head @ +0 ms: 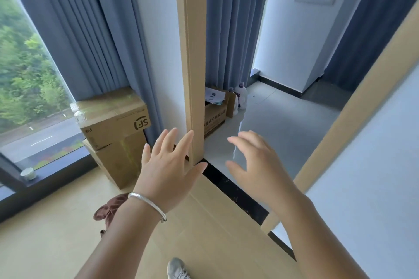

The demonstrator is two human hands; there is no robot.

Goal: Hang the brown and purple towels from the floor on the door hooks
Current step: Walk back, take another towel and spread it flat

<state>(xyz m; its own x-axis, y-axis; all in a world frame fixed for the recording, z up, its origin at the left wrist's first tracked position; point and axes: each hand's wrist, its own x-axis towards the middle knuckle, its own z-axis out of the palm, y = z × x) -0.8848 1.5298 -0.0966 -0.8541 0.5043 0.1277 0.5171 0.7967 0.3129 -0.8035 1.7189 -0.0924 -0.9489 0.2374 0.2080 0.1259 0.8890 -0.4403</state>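
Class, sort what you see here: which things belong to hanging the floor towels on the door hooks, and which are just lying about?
Belongs to the job:
- brown towel on the floor, under the left forearm
- left hand, open, empty
- right hand, open, empty
No purple towel or hooks are in view.

Just lying about:
- cardboard boxes
- bottles
- small cup
- curtains

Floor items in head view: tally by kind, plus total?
Boxes: 3, two stacked, one past the door frame
Bottles: 2
Brown towel: 1
Cup: 1, on the sill
Total: 7
Purple towel not in view.
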